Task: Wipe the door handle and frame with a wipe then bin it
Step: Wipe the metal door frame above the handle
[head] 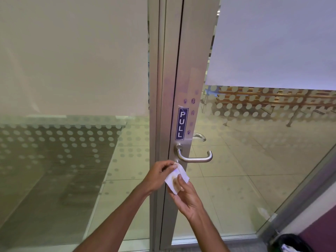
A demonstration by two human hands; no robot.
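- Both hands, left hand (pixel 160 174) and right hand (pixel 189 197), pinched the thin white wipe (pixel 175 179) just below the brushed-metal lever handle (pixel 195 158).
- I judged it limp and light; best gripped bunched.

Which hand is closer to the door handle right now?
Left. The left hand pinches the wipe just below the door handle, near its base. The right hand holds the wipe's lower part, further down.

The scene was viewed from one head-worn wide-angle camera, aimed forward and down, close to the door frame (pixel 169 88), with the handle (pixel 195 157) near centre.
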